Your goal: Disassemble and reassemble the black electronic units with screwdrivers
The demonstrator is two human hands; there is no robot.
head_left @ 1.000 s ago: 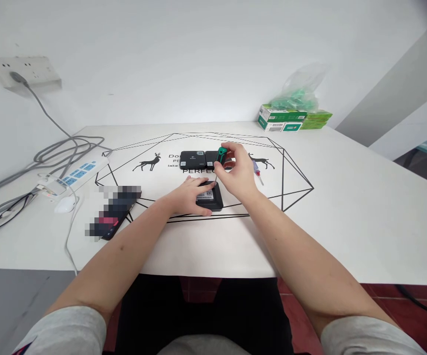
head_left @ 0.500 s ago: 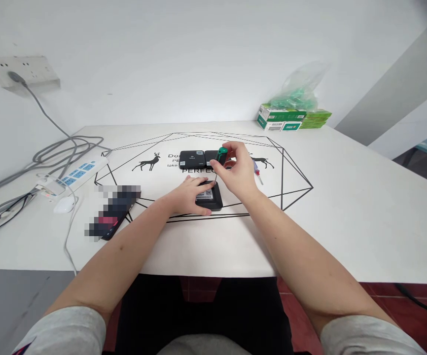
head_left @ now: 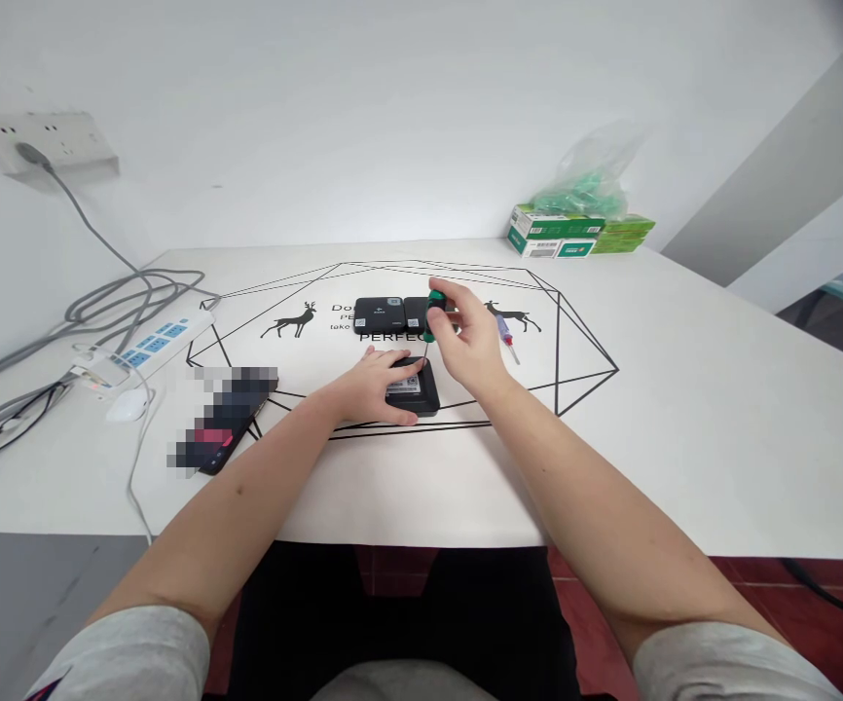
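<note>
A black box with a white label (head_left: 413, 387) lies on the printed white mat at the middle of the table. My left hand (head_left: 374, 387) rests on its left part with the fingers spread, thumb along the near edge. My right hand (head_left: 461, 331) is closed around the green and black handle of a screwdriver (head_left: 435, 304). The screwdriver stands nearly upright, its thin shaft reaching down to the box's far edge beside my left fingertips. Behind are two more black boxes, one at the left (head_left: 379, 314) and one partly hidden by the screwdriver (head_left: 416, 313).
A purple-handled screwdriver (head_left: 505, 333) lies right of my right hand. At the left are a phone (head_left: 236, 419), a power strip (head_left: 151, 343), a white charger (head_left: 128, 405) and coiled grey cables. Green and white boxes (head_left: 557, 229) stand at the back right under a plastic bag.
The fingers of my right hand have shifted around the screwdriver handle, which has tipped more upright. My left hand and the labelled box have stayed in place.
</note>
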